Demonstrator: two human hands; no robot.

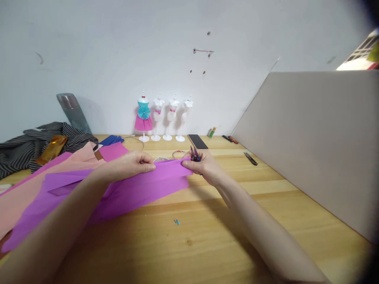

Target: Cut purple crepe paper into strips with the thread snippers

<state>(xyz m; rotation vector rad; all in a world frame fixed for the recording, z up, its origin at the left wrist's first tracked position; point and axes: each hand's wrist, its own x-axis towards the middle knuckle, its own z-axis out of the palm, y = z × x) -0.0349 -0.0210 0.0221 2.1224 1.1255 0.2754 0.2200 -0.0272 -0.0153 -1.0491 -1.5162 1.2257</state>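
A thin purple sheet [145, 189], paper or fabric, is stretched between my two hands, its upper edge folded over. My left hand [130, 165] pinches this fold near its middle, thumb on top. At the sheet's right end, my right hand [204, 167] grips the corner between thumb and fingers. A pair of scissors [194, 154] is also tucked in my right hand, its dark blades pointing up and its handles mostly hidden by the fingers. The rest of the sheet spreads to the left, under my left forearm, over peach sheets [71, 159].
Small white mannequins [171, 114] stand by the wall, one dressed [143, 114]. A phone [197, 142], a green-labelled bottle [212, 132] and black snips [250, 158] lie to the right. Striped cloth [17, 146] and a leaning flask [74, 112] are at left; a white panel [310, 138] borders the right.
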